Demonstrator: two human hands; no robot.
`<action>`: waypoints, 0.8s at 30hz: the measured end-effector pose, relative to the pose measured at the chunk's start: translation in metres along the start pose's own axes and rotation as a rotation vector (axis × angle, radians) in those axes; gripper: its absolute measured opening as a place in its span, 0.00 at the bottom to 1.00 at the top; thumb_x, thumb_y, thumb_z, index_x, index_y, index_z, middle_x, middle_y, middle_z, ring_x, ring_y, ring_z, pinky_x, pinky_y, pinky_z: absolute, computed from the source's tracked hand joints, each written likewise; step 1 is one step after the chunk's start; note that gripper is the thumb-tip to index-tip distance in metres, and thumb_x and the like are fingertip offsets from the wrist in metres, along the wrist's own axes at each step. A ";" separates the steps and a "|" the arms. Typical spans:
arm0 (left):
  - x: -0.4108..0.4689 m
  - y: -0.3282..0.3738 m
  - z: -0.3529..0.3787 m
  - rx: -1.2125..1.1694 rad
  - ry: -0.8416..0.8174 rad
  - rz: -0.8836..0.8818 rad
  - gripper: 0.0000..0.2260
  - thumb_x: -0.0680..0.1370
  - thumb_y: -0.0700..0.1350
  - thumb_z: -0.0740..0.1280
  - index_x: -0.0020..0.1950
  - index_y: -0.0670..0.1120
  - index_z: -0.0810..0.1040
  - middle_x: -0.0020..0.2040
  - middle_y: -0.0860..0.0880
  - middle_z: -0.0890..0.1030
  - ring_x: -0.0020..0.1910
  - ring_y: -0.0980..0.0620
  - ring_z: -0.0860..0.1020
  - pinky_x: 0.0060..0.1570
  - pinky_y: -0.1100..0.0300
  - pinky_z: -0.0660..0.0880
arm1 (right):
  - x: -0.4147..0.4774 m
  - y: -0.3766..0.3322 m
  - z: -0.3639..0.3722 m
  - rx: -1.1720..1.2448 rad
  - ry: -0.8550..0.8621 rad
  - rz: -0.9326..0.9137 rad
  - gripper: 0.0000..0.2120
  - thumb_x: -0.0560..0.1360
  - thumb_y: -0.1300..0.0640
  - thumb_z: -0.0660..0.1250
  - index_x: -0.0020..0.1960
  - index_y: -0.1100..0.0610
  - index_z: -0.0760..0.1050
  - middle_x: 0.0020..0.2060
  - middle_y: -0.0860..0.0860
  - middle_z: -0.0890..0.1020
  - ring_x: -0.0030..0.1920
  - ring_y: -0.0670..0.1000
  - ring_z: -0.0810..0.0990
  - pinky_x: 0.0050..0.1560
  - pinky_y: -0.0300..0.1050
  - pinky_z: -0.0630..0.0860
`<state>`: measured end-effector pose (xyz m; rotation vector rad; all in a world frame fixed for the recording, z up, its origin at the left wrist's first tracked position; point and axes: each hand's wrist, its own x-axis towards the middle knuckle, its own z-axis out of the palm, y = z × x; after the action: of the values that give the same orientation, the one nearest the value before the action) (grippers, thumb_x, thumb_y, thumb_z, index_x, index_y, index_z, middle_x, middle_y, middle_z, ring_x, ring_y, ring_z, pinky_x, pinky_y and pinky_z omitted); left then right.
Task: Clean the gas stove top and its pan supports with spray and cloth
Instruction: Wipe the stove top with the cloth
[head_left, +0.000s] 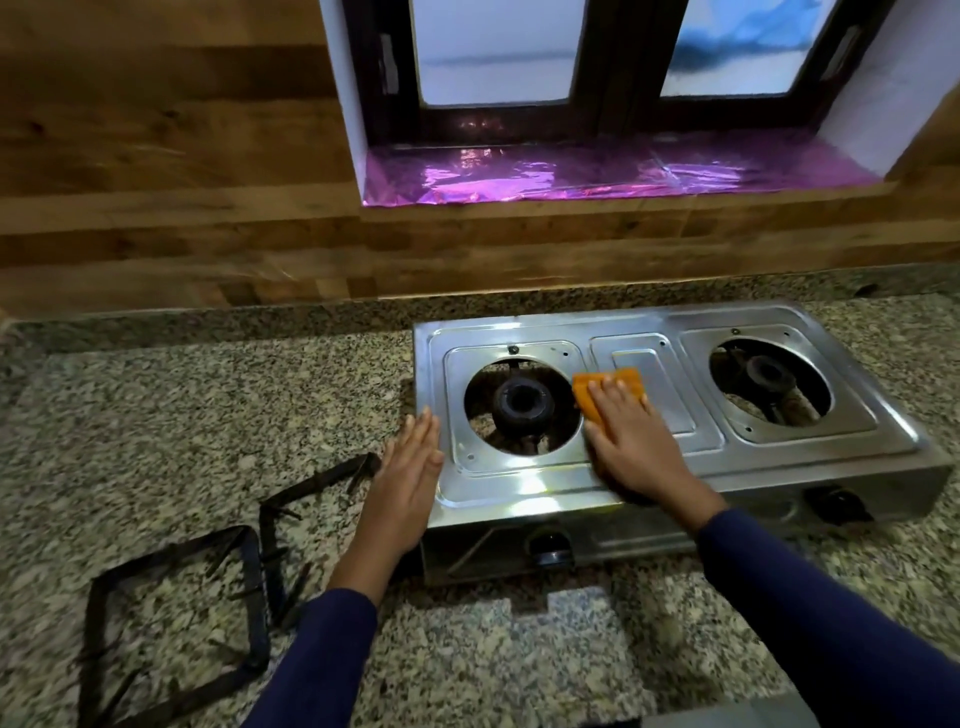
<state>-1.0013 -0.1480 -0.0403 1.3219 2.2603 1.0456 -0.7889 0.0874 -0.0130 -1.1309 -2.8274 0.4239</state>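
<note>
Stainless stove top (519, 491) with both pan supports (254, 597) off and lying on the granite counter (208, 415), left of the stove. The right hand (634, 447) lies flat with fingers straight, pressing a folded orange cloth (608, 384) onto the steel between the stove's left burner (522, 402) and its centre panel; it grips nothing. The left hand (410, 478), also flat and unclenched, rests against the stove's left edge. Judged handling: the cloth is soft and light, best driven by palm pressure. The polished sheet looks slick and the stove may slide, hence the bracing. The supports appear stiff, thin metal, best taken by a side bar. No spray bottle is in view.
</note>
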 end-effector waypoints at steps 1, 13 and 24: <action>0.000 0.002 0.000 -0.037 0.008 -0.011 0.35 0.78 0.70 0.39 0.80 0.53 0.55 0.78 0.64 0.50 0.77 0.65 0.45 0.75 0.65 0.40 | -0.020 -0.007 0.002 0.024 0.003 -0.033 0.37 0.77 0.36 0.42 0.80 0.53 0.54 0.79 0.51 0.54 0.80 0.50 0.51 0.78 0.51 0.47; 0.017 0.019 -0.057 -0.562 -0.123 -0.356 0.43 0.63 0.82 0.38 0.60 0.62 0.78 0.70 0.53 0.75 0.72 0.53 0.68 0.74 0.46 0.56 | -0.048 -0.163 0.061 0.108 -0.038 -0.862 0.28 0.71 0.58 0.72 0.70 0.57 0.73 0.70 0.55 0.75 0.73 0.57 0.67 0.75 0.56 0.57; 0.000 0.069 -0.008 -0.325 0.112 -0.173 0.40 0.70 0.79 0.44 0.65 0.57 0.77 0.72 0.56 0.70 0.70 0.57 0.68 0.68 0.59 0.65 | -0.053 -0.091 0.040 0.201 -0.161 -1.128 0.13 0.78 0.64 0.66 0.61 0.60 0.79 0.67 0.56 0.78 0.74 0.58 0.68 0.76 0.53 0.52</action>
<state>-0.9638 -0.1305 0.0153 0.9399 2.1196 1.3801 -0.8174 -0.0207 -0.0245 0.5909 -2.8788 0.6417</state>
